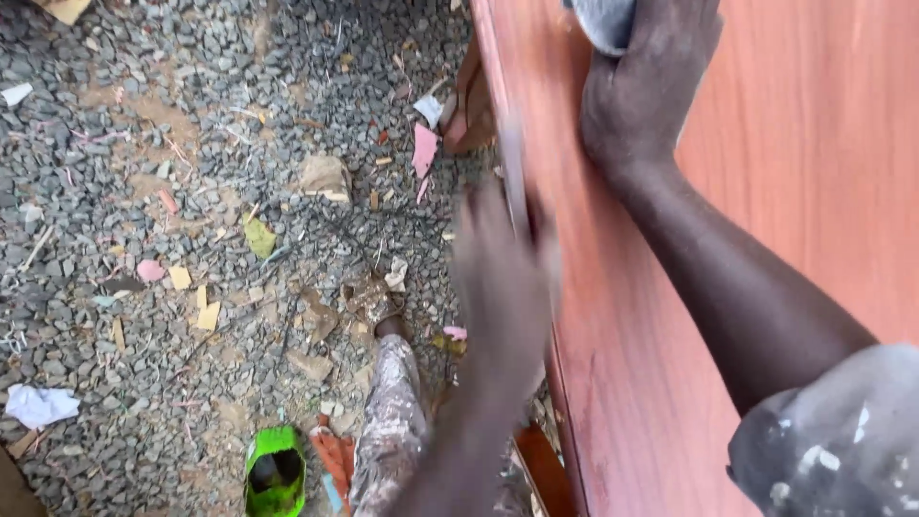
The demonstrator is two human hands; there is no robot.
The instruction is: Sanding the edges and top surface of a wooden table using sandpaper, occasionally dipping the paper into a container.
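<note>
A large reddish-brown wooden panel (766, 191) fills the right side, and its left edge runs down the middle of the view. My right hand (641, 86) lies flat on the panel's face near the top, with a grey pad or cloth (603, 19) at its fingers, which are cut off by the frame. My left hand (498, 278) is motion-blurred at the panel's edge. It is closed around a thin grey tool (514, 177) that lies along that edge.
Grey gravel (144, 144) strewn with paper and wood scraps covers the left. A green plastic object (275, 471) lies at the bottom, a white crumpled paper (38, 404) at lower left. My leg in stained trousers (392, 431) stands beside the panel.
</note>
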